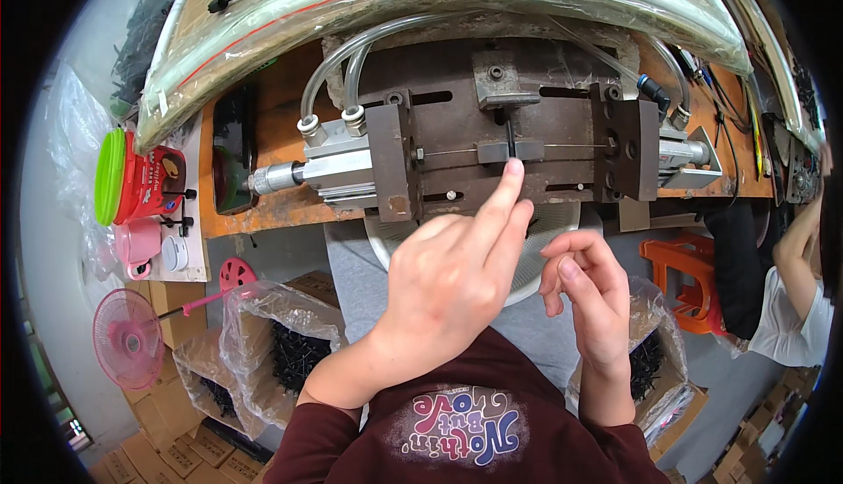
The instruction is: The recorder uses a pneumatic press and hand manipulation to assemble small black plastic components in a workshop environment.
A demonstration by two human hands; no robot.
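A metal clamping jig [562, 119] lies across the bench in front of me, with a silver air cylinder [342, 172] at its left and another [685, 159] at its right. At its middle, a slim black rod [511, 137] stands out from under a steel block, crossing a small grey block [529, 150]. My left hand [452, 273] reaches over the front edge, index finger stretched out with its tip at the rod's near end. Lower and to the right, my right hand [597, 299] is raised off the jig, fingers loosely bent and apart, with nothing visible in them.
Below the jig is a white basket [562, 218]. Plastic-lined boxes of black parts flank me, left [303, 352] and right [645, 365]. A pink fan [127, 339] and a red tub [154, 181] are at left; an orange stool [685, 278] and a co-worker's arm [797, 247] at right.
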